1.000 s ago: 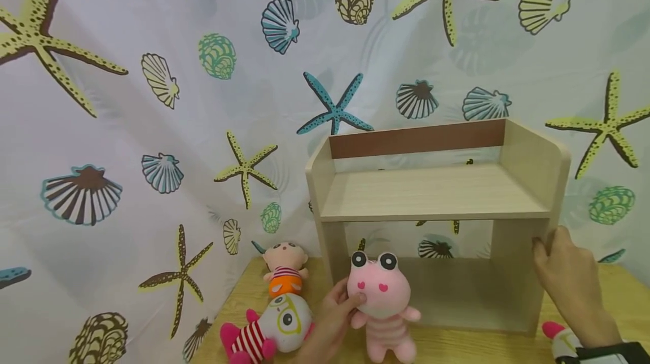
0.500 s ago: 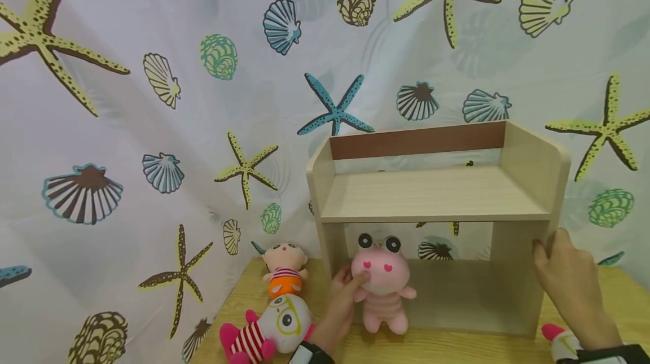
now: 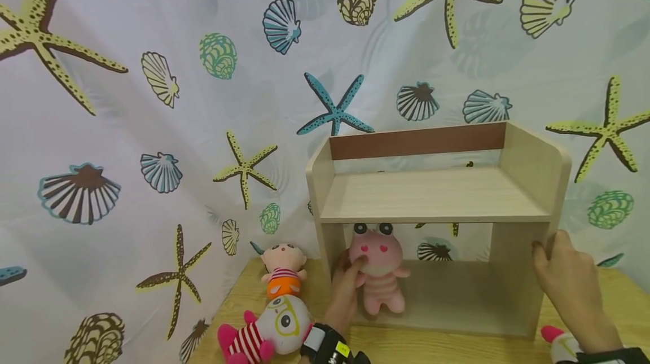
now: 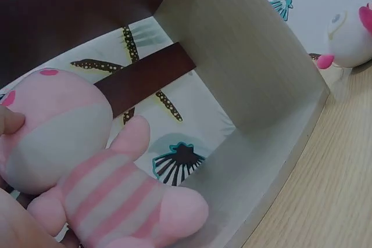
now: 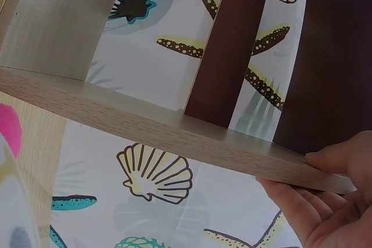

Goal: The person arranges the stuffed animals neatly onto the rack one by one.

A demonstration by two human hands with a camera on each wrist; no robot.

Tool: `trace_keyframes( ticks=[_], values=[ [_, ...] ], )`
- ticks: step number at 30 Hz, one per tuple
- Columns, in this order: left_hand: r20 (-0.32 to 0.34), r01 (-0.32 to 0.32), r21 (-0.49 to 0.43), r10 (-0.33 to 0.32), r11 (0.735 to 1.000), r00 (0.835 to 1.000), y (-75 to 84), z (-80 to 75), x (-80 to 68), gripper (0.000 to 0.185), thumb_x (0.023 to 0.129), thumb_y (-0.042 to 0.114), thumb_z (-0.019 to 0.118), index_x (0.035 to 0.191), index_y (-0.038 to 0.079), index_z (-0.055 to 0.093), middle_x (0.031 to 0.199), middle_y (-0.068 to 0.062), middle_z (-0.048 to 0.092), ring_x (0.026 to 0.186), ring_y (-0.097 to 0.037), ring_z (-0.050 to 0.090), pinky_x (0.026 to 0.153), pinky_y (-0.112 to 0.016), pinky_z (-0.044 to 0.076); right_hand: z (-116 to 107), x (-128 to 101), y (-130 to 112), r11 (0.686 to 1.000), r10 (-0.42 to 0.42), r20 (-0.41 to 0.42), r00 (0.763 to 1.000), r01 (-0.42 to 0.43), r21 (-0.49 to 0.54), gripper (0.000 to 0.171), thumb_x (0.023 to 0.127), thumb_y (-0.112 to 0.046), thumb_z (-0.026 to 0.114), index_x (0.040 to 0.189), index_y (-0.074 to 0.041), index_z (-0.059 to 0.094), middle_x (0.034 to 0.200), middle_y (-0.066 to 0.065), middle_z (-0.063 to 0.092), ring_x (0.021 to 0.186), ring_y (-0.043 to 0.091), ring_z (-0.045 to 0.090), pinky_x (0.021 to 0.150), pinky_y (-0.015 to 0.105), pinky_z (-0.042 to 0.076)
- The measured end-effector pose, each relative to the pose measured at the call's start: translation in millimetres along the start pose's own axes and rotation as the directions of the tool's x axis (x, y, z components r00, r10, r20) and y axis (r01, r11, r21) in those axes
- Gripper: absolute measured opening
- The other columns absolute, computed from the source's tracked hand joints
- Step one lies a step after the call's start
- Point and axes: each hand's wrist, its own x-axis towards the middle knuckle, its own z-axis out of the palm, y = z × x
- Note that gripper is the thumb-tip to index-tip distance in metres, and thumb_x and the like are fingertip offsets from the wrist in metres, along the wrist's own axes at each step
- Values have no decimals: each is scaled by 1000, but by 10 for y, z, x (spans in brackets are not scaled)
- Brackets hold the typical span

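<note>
Under the shelf (image 3: 437,194), at the left end of its lower bay — pink frog plush (image 3: 378,268) upright, long axis vertical, pinched at the head by left hand (image 3: 345,290) from the left; right hand (image 3: 569,279) farther off, gripping the right side panel

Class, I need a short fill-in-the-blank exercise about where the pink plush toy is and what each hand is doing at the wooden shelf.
1. The left hand holds the pink plush toy inside the ____ compartment of the wooden shelf.
2. The right hand keeps its grip on the shelf's ____ side panel.
3. The top board of the shelf carries ____ toys.
4. The toy in the orange top lies ____ the shelf, on the table.

Missing words: lower; right; no; outside
</note>
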Motion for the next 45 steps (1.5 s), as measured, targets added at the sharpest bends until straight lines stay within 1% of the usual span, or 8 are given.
trace_keyframes(
  ticks=[11,16,19,26,30,38,42,45],
  values=[
    [150,4,-148,18,989,989,-69,18,207,33,91,16,65,120,1,65,95,-33,68,77,-30,68,70,-37,53,39,31,-45,1000,-29,-38,999,29,7,27,93,-9,59,93,15,45,72,45,51,66,66,52,48,63,39],
    [282,15,-204,44,979,958,-53,64,267,35,94,13,56,110,-17,67,97,-53,52,58,-23,57,50,-35,41,28,34,-22,1000,-19,-19,1000,19,5,29,94,-10,58,97,16,45,78,48,52,70,66,53,50,64,41],
    [317,34,-208,35,977,948,-52,81,285,41,96,16,54,107,-22,65,99,-56,48,56,-23,54,48,-34,38,18,22,-14,1000,-11,-10,1000,11,5,28,95,-10,57,95,15,45,76,46,52,69,66,53,49,63,40],
    [115,24,-98,-13,995,993,-174,51,344,38,95,26,62,115,-5,65,95,-35,67,72,-29,68,57,-36,51,5,-11,-9,1000,-5,-4,1000,5,-2,28,95,-10,57,95,16,45,75,45,52,68,64,54,48,62,41],
    [-6,18,20,-18,1000,1000,-201,39,356,41,94,36,66,121,6,61,103,-16,71,87,-29,69,72,-38,55,-6,3,-13,1000,14,28,1000,-13,-9,31,96,-10,57,101,19,45,83,48,53,72,64,56,49,60,44],
    [-31,53,57,-51,997,998,-168,51,415,49,93,43,68,124,7,58,106,-13,69,93,-30,68,77,-42,55,-23,19,-27,1000,13,22,1000,-13,-14,32,96,-10,57,103,19,44,85,49,53,73,64,56,50,61,45],
    [-83,56,117,-47,992,995,-166,48,410,52,94,45,66,126,5,56,104,-9,65,92,-25,62,78,-38,50,-23,14,-25,1000,17,29,999,-16,-16,31,96,-11,57,100,18,45,81,46,54,70,63,56,49,60,44],
    [-96,74,92,-65,993,993,-192,44,390,53,93,46,65,126,6,57,102,-9,65,90,-24,61,76,-36,49,-18,6,-9,1000,1,14,1000,-1,-14,30,95,-11,57,98,17,45,76,45,53,68,63,55,48,61,42]
  ],
)
